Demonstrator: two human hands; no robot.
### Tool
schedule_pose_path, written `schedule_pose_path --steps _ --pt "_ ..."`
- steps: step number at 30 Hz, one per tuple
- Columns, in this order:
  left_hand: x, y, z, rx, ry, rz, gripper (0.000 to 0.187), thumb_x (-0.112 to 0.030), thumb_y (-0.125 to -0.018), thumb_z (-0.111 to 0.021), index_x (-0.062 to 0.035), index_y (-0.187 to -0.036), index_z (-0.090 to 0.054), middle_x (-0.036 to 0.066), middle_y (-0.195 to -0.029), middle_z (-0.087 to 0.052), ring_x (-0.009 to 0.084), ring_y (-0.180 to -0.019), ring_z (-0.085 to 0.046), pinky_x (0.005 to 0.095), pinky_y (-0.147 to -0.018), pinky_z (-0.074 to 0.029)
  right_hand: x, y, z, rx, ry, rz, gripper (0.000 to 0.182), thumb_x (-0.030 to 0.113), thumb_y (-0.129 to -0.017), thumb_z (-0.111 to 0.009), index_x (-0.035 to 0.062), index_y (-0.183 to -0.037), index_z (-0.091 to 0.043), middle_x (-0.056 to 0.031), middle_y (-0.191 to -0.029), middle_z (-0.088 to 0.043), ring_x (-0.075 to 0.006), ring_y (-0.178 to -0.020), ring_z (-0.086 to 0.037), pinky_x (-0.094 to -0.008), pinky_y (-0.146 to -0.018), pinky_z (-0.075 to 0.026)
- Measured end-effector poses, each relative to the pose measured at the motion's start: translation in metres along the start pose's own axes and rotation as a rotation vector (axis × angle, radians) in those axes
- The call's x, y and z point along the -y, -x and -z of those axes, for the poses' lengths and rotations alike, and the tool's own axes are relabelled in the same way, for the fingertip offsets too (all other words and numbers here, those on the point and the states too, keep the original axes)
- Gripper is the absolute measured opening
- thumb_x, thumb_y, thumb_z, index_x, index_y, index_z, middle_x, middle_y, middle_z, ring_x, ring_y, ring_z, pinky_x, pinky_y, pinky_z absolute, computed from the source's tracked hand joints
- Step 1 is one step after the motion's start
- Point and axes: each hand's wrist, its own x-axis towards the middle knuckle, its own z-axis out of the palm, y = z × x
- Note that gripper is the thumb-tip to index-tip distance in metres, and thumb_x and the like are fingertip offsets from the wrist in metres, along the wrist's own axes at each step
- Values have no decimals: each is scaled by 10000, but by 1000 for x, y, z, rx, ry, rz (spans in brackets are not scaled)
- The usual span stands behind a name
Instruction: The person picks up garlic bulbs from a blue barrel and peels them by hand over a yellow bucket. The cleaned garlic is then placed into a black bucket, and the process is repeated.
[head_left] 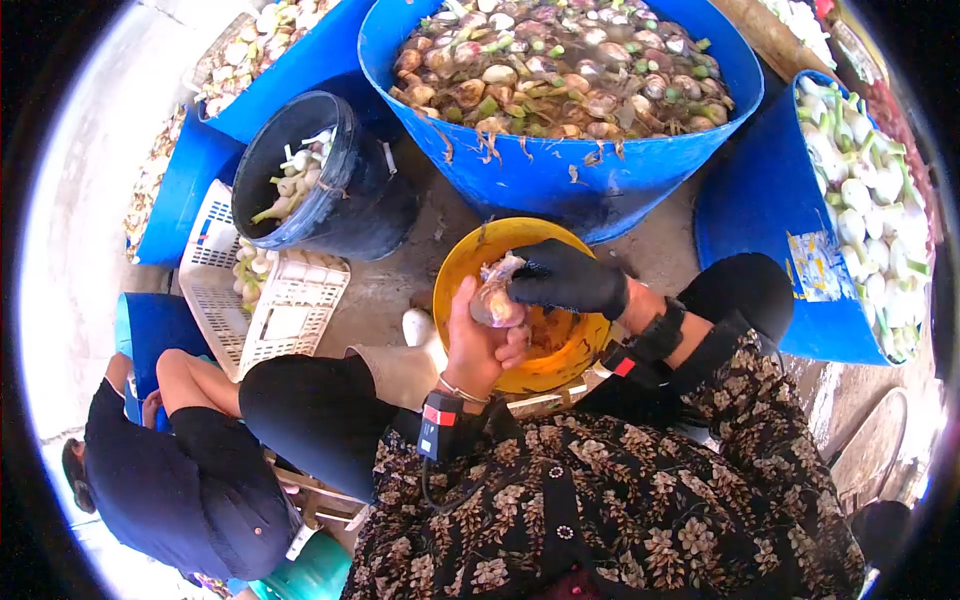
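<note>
A garlic bulb (494, 305) with purplish, partly loose skin is held above a yellow bucket (452, 262). My left hand (474, 345), bare, is closed around the bulb from the left and below. From the right, my right hand (568, 280), in a black glove, has its fingers closed on the upper side of the same bulb; those fingertips are partly hidden. Brownish wet scraps show inside the bucket under my hands.
Ahead stands a large blue tub (560, 170) of unpeeled garlic in water. A blue barrel (750, 220) of white bulbs is on the right. Leftward are a black bucket (350, 215), a white crate (290, 310) with bulbs, and a seated person (190, 480) in dark clothes.
</note>
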Motion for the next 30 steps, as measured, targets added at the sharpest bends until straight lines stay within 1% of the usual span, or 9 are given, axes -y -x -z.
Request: schedule_pose_path --steps 1,4,7,10,13,19,22,25,30 --pt "1 -1 -1 -31 -12 4 626 -741 -756 -361 -135 -623 -448 25 -470 -396 111 -323 -301 238 -308 -198 -4 -1 -2 -13 76 43 335 181 -795 -610 7 -1079 -573 -140 -1000 -629 -242 -937 -593 -343 -845 -448" --pt "6 -1 -2 -114 23 -39 660 -748 -753 -354 -109 -658 -490 25 -462 -390 113 -320 -297 242 -305 -206 -5 -4 -6 -41 184 82 320 141 -771 -593 6 -1061 -583 -146 -983 -630 -237 -913 -599 -350 -829 -453" --pt "7 2 -3 23 79 8 697 -747 -755 -349 -76 -712 -535 21 -453 -379 114 -317 -298 246 -298 -226 10 -5 2 23 73 29 264 244 -807 -580 53 -984 -621 -152 -968 -636 -323 -912 -592 -411 -803 -453" --pt "9 -1 2 183 102 34 742 -749 -756 -337 -41 -760 -557 17 -449 -371 117 -311 -295 252 -289 -242 10 -9 7 20 328 169 288 267 -793 -592 53 -985 -618 -156 -950 -635 -333 -907 -589 -404 -788 -457" --pt "13 -5 7 330 206 106 755 -755 -754 -326 -32 -745 -542 14 -440 -358 121 -303 -290 257 -282 -243 12 -9 7 -14 335 281 265 104 -706 -591 24 -960 -597 -162 -900 -617 -321 -832 -595 -367 -771 -464" --pt "16 -11 13 606 277 76 779 -751 -763 -285 -9 -783 -524 12 -449 -365 112 -307 -303 247 -293 -261 21 -8 12 57 146 96 289 127 -772 -619 4 -1031 -583 -144 -922 -626 -225 -847 -610 -343 -759 -478" --pt "13 -9 16 556 290 65 783 -753 -766 -276 -11 -766 -525 10 -440 -355 115 -309 -306 248 -293 -261 26 -1 20 142 -188 -80 283 164 -841 -591 3 -1073 -574 -87 -963 -631 -153 -848 -589 -311 -750 -489" --pt "15 -10 18 572 269 46 793 -752 -773 -266 -5 -762 -533 12 -440 -355 120 -307 -303 248 -295 -262 24 2 17 146 -214 -97 300 161 -854 -585 -7 -1100 -557 -65 -973 -616 -120 -846 -567 -291 -748 -495" --pt "15 -10 17 528 269 52 799 -749 -776 -267 3 -768 -539 19 -455 -367 122 -308 -311 249 -296 -263 22 2 15 113 -71 -62 306 173 -819 -631 -30 -1037 -560 -95 -867 -614 -127 -792 -561 -303 -703 -480"
